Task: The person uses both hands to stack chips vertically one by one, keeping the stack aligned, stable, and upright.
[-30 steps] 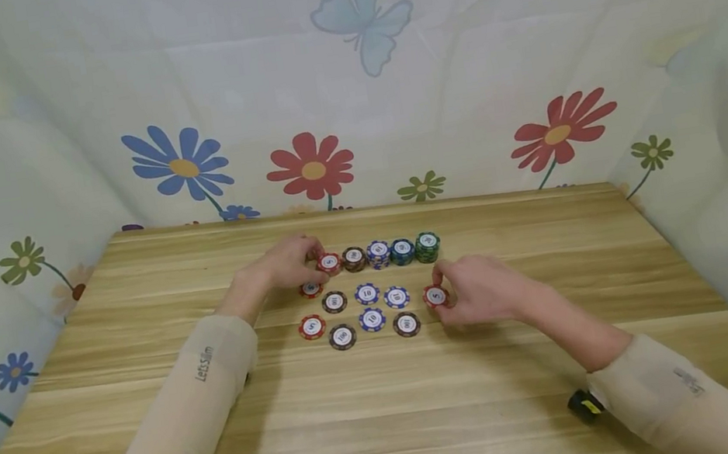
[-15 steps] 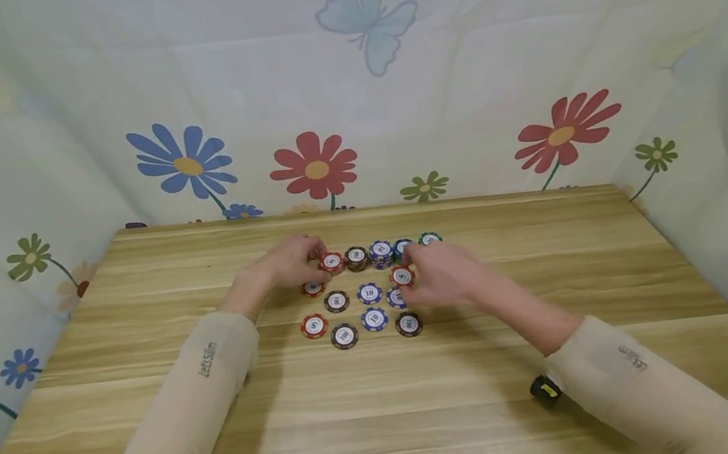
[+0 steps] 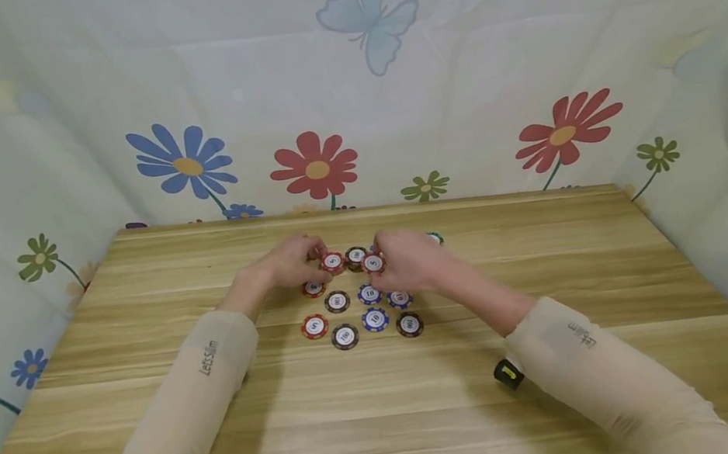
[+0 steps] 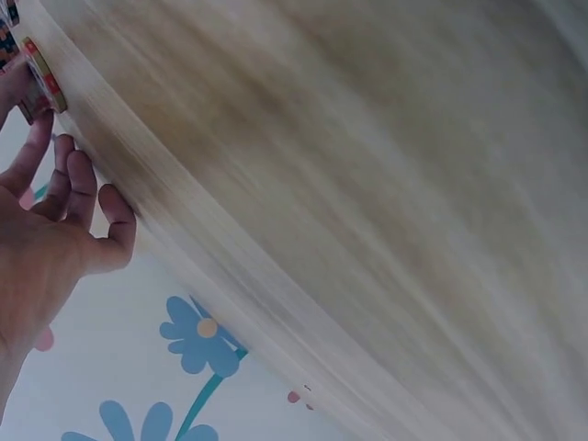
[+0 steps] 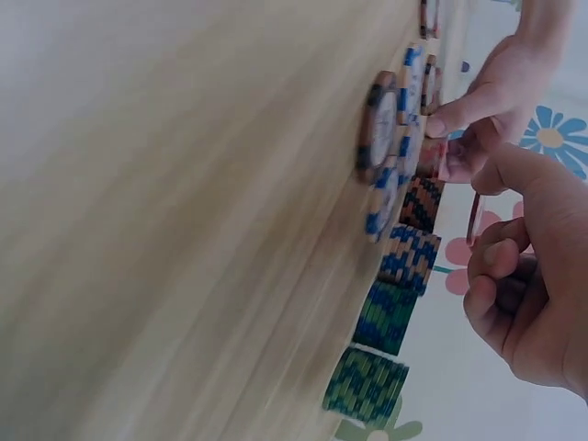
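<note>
My left hand [image 3: 290,263] holds the short stack of red poker chips [image 3: 333,262] at the left end of a row, thumb and fingers at its sides. My right hand [image 3: 408,261] pinches a single red 5 poker chip [image 3: 373,263] by its edges. In the right wrist view that held chip [image 5: 475,219] is raised off the table, apart from the stacks. The brown stack [image 5: 423,202], blue stack [image 5: 409,257], teal stack [image 5: 386,317] and green stack [image 5: 366,384] continue the row. In the head view my right hand hides most of the blue and teal stacks.
Loose chips lie flat nearer me: red chips [image 3: 315,327], brown chips [image 3: 345,336] and blue chips [image 3: 375,319]. The wooden table [image 3: 339,435] ends at a flower-printed curtain [image 3: 227,67]. A black device [image 3: 508,374] sits under my right wrist.
My right hand has carried the red chip leftward and away from me, from beside the loose chips toward the red stack. My left hand has stayed at that stack.
</note>
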Action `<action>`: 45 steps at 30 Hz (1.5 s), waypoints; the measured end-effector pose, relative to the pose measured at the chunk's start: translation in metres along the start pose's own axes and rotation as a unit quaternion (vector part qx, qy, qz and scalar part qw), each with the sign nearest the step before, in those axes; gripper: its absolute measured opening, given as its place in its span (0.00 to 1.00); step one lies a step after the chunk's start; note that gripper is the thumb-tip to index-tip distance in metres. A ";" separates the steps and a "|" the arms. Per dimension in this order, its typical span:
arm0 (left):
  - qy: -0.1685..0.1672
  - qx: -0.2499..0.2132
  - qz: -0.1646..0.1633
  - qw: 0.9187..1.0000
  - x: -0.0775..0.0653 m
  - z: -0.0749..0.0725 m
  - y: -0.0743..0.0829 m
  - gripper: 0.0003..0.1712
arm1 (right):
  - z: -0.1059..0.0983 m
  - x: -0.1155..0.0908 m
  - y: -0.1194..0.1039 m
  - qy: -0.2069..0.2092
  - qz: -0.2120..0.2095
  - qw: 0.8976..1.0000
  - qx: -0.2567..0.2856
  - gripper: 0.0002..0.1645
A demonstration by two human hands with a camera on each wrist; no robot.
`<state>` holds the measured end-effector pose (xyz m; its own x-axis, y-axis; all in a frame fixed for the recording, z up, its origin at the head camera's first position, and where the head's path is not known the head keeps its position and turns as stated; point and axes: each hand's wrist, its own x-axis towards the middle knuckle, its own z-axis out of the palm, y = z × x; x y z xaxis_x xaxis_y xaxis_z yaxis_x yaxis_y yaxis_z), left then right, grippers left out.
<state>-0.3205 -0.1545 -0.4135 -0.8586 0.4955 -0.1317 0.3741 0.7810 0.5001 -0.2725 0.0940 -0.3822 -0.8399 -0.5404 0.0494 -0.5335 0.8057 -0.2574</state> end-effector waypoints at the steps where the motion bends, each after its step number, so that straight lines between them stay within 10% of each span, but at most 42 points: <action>1: 0.001 0.001 0.000 1.000 0.000 0.000 0.000 0.20 | 0.000 0.003 -0.001 0.001 0.002 1.000 0.002 0.19; 45: 0.020 0.030 0.007 0.999 0.000 0.006 -0.001 0.20 | 0.034 0.055 -0.028 -0.006 -0.020 0.999 -0.037 0.13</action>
<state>-0.3187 -0.1535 -0.4190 -0.8658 0.4922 -0.0907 0.4055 0.7960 0.4493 -0.3003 0.0336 -0.4051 -0.8169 -0.5748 0.0473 -0.5728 0.7990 -0.1831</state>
